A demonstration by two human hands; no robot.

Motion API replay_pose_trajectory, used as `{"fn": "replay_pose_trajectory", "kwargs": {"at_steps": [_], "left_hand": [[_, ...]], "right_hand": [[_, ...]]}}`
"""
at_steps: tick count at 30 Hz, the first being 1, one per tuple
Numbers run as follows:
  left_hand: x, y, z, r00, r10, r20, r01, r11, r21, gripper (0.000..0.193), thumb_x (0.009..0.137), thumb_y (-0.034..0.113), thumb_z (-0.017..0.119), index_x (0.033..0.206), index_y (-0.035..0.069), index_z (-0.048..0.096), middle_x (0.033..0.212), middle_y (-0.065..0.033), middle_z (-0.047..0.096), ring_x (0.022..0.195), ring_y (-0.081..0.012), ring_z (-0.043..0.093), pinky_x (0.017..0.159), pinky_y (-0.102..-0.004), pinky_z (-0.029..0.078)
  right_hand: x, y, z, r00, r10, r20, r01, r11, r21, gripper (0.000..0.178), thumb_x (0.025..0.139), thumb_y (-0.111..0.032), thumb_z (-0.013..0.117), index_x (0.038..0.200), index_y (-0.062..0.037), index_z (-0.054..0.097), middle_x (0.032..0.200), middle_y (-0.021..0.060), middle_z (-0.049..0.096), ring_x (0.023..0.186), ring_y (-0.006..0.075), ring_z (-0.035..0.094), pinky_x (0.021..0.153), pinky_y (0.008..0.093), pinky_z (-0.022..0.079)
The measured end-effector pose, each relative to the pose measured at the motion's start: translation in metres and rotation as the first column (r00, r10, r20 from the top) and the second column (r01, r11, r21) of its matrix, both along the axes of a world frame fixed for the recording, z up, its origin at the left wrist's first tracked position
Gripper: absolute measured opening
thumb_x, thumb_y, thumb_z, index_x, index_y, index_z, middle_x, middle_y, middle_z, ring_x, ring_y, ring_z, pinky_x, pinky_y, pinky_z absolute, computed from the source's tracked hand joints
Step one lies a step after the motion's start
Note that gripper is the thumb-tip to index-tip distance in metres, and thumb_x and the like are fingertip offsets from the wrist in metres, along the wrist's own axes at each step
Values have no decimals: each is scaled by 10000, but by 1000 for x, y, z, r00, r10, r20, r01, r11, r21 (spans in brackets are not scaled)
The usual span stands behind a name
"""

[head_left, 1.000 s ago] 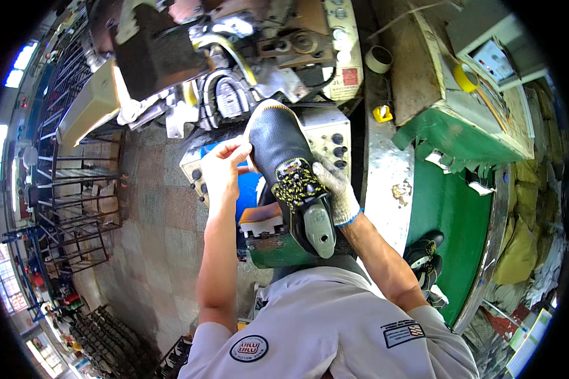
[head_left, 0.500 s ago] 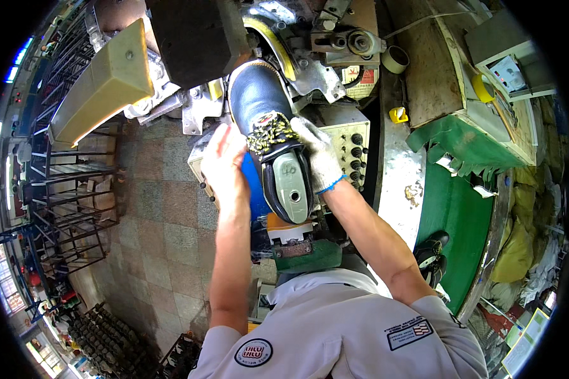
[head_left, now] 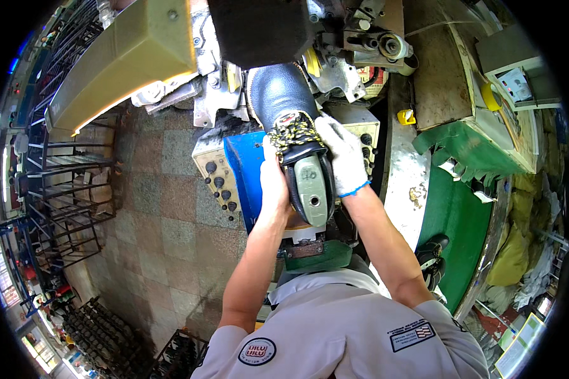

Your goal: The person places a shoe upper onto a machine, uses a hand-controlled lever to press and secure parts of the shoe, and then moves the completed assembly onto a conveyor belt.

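A black leather shoe (head_left: 281,93) with black and yellow laces (head_left: 295,137) points away from me. A grey-green shoe last (head_left: 310,183) sticks out of its heel opening. The toe lies at a machine's metal clamp plates (head_left: 218,98), partly under a dark block (head_left: 256,31). My bare left hand (head_left: 273,180) is closed along the shoe's left side. On the other side my right hand (head_left: 341,155), in a white knit glove with a blue cuff, grips the shoe near the laces. The undersides of both hands' grip are hidden.
A yellowish machine cover (head_left: 129,63) juts out at upper left. Control panels with black knobs (head_left: 219,182) flank a blue panel (head_left: 243,164). At right are a wooden bench (head_left: 433,76) and a green surface (head_left: 458,221) with dark shoes (head_left: 431,252). Metal racks (head_left: 69,196) stand left.
My left hand, apart from the shoe before, now lies against its side. The shoe's toe sits further under the dark block. The view has shifted slightly.
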State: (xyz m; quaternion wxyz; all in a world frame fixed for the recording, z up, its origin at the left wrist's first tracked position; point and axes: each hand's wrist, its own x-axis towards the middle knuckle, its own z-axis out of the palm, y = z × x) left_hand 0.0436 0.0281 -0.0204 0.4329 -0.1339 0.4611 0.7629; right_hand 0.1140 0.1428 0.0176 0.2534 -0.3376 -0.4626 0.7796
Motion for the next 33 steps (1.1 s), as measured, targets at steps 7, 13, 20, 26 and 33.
{"fn": "replay_pose_trajectory", "kwargs": {"at_steps": [7, 13, 20, 26, 33], "left_hand": [[-22, -6, -7, 985, -31, -171, 25, 999, -35, 578, 1097, 500, 375, 1231, 19, 667, 1065, -60, 722, 905, -144, 677, 827, -317, 542], [-37, -22, -12, 952, -182, -248, 159, 981, -112, 513, 1078, 462, 384, 1261, 57, 640, 1110, -98, 723, 918, -206, 723, 776, -364, 601], [-37, -15, 20, 967, -178, -183, 150, 976, -157, 659, 1052, 601, 407, 1207, 22, 682, 1068, -76, 728, 893, -149, 694, 781, -320, 559], [-34, -15, -5, 963, -158, -219, 137, 985, -108, 642, 1081, 562, 361, 1234, 22, 672, 1079, -65, 721, 932, -140, 671, 859, -308, 532], [-32, -9, -39, 869, -76, -489, 63, 997, -42, 565, 1134, 418, 302, 1206, -18, 653, 1085, -54, 719, 932, -112, 643, 860, -287, 516]], "right_hand": [[-10, -6, -36, 999, -49, 6, 48, 992, 119, 559, 952, -328, 711, 1346, 56, 607, 1203, 81, 679, 1082, 137, 605, 972, 272, 474], [-18, -22, -24, 993, -110, -33, 107, 990, -92, 420, 993, -296, 660, 1255, 32, 672, 1196, 99, 696, 1056, 163, 649, 943, 300, 507], [-21, -27, -20, 986, -154, -61, 138, 966, -217, 457, 966, -328, 698, 1253, 27, 676, 1154, 81, 704, 1001, 150, 656, 895, 295, 521], [-17, -23, -37, 995, -89, -51, 79, 982, -174, 501, 976, -363, 695, 1272, 40, 663, 1142, 74, 704, 994, 132, 634, 897, 273, 506], [-18, -23, -60, 993, -58, -100, 48, 994, -101, 364, 998, -342, 653, 1038, 13, 727, 1002, 55, 715, 897, 98, 618, 819, 275, 503]]}}
